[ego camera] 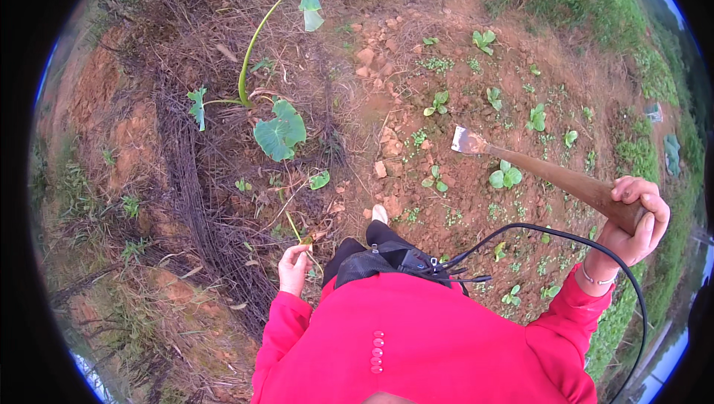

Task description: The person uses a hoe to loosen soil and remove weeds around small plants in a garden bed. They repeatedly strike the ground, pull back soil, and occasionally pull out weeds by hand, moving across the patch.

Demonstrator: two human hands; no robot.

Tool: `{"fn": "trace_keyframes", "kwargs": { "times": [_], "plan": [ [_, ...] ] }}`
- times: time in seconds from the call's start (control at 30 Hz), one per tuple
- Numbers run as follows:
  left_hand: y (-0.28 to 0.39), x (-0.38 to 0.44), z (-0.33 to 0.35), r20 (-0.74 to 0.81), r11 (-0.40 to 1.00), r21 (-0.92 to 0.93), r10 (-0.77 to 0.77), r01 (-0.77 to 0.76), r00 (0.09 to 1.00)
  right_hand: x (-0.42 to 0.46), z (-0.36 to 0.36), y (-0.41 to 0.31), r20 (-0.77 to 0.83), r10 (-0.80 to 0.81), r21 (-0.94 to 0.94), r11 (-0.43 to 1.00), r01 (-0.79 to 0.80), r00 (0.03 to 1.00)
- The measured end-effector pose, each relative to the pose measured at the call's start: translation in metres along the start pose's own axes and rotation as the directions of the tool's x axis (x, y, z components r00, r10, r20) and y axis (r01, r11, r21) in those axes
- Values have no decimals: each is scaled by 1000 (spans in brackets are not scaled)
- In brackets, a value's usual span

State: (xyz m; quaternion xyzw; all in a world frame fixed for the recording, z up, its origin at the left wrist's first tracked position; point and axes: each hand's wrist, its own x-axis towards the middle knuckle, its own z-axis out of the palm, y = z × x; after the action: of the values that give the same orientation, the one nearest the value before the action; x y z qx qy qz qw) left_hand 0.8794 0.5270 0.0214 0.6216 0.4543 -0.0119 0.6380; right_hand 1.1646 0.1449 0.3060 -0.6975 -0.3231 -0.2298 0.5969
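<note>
My right hand [638, 225], with a bracelet at the wrist, is wrapped around the end of the wooden handle [558, 172] of a hoe. The hoe's metal blade [467, 141] is at the far end, over reddish soil among leafy seedlings. Low on the left, my left hand [294, 267] pinches a thin plant stem with a withered, yellow-brown leaf [313, 237] at the fingertips. Ahead of this hand stands a taro-like plant with a broad, holed green leaf [280, 131] and a tall curved stalk [254, 47].
Several leafy seedlings [505, 175] grow across the soil bed at right. A bundle of dry dark stalks [187, 181] lies along the left. Clods [392, 147] edge the bed near my shoe [380, 214]. A black cable [563, 235] loops from my waist pouch [418, 262] beneath the right hand.
</note>
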Motion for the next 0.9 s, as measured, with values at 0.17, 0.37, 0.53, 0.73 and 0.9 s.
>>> {"fn": "trace_keyframes", "kwargs": {
  "times": [0.17, 0.37, 0.53, 0.73, 0.9],
  "plan": [
    [15, 17, 0, -24, 998, 57, -33, 35, 999, 30, 19, 16, -20, 51, -16, 999, -51, 999],
    [32, 62, -3, 30, 991, -7, -130, 130, 991, 58, 33, 37, -2, 42, 4, 999, -42, 999],
    [107, 133, 19, 163, 976, 162, 118, -145, 980, 82, 42, 58, -146, 48, -64, 996, -58, 988],
    [181, 202, 18, 239, 990, 30, 124, -135, 963, 121, 79, 106, -146, 103, -24, 994, -108, 984],
    [291, 213, 62, 409, 919, -19, 367, -394, 836, 148, 126, 129, -123, 175, -58, 981, -183, 977]
  ]
}}
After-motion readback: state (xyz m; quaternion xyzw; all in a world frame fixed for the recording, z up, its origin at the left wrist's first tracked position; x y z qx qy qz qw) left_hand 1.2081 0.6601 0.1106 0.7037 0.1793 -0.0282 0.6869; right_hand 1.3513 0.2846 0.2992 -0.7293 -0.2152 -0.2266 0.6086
